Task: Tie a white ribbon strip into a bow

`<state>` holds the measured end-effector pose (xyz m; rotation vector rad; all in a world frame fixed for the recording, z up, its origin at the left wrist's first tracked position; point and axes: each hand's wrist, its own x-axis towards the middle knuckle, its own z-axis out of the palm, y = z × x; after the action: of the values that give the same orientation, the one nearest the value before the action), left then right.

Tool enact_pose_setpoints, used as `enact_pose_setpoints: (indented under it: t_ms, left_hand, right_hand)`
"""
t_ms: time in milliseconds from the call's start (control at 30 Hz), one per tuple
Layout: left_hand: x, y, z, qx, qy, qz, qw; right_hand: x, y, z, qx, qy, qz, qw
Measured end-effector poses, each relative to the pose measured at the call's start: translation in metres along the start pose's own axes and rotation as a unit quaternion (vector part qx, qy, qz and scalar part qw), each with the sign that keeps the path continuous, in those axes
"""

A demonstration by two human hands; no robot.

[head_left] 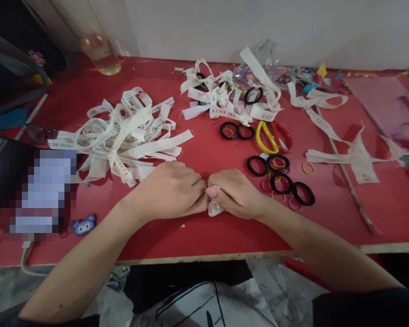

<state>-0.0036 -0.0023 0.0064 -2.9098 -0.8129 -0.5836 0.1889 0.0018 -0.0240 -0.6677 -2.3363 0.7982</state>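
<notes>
My left hand [172,190] and my right hand [240,191] meet knuckle to knuckle above the front of the red table. Both are closed, with a crumpled piece of white ribbon [215,209] poking out below where they touch. My right thumb presses on it, and most of the ribbon is hidden inside the fingers. Just right of my right hand lie black hair ties [281,183] among small coloured rubber bands [308,168]. Behind my left hand spreads a loose heap of printed white ribbon strips [122,136].
Scissors with yellow and red handles [267,138] lie beyond my right hand. Ribbon bows [213,97] are piled at the back. A thin stick [352,195] lies at right, a charging phone [42,190] and blue keychain [84,225] at left. A bottle [104,54] stands at the wall.
</notes>
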Motion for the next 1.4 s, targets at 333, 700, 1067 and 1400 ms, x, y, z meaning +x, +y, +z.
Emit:
enact_pose_setpoints:
  t_ms: [333, 700, 1067, 1400]
  left_hand:
    - [-0.0007, -0.0007, 0.0011, 0.005, 0.002, 0.004, 1.0]
    - [-0.0002, 0.0003, -0.0001, 0.002, -0.016, -0.004, 1.0]
    - [-0.0008, 0.0019, -0.0017, 0.019, -0.045, -0.013, 0.999]
    - [-0.0008, 0.0019, -0.0003, 0.015, -0.03, -0.014, 0.999]
  right_hand:
    - [0.0003, -0.0003, -0.0004, -0.006, -0.003, 0.003, 1.0]
    - [-0.0003, 0.0005, -0.0001, -0.011, -0.008, 0.012, 1.0]
    - [0.0, 0.0002, 0.0007, -0.008, -0.019, 0.028, 0.999]
    - [0.0, 0.0005, 0.0013, -0.012, -0.012, 0.027, 0.999]
